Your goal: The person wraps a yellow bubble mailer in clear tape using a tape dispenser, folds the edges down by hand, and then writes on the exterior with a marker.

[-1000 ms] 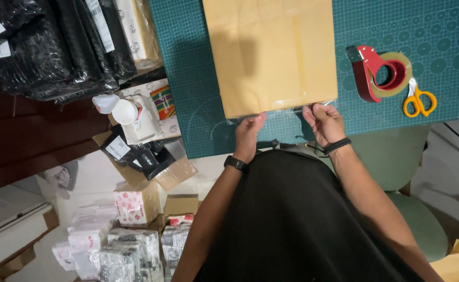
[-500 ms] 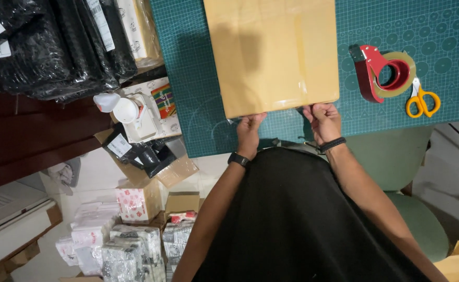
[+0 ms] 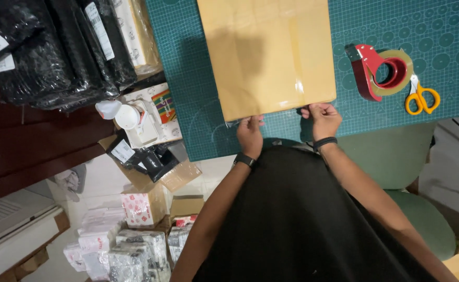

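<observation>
Cardboard box (image 3: pixel 268 55) gripped by both hands

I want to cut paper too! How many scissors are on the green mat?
1. The yellow-handled scissors lie on the green cutting mat, right of the red tape dispenser and away from both hands. More could be hidden under the brown package.

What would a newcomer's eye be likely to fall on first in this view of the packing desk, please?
Most likely the large tan parcel lying flat at the centre of the green cutting mat, with the left hand and right hand gripping its near edge. To its right lie a red tape dispenser and yellow-handled scissors; black wrapped bundles pile up at far left.
</observation>
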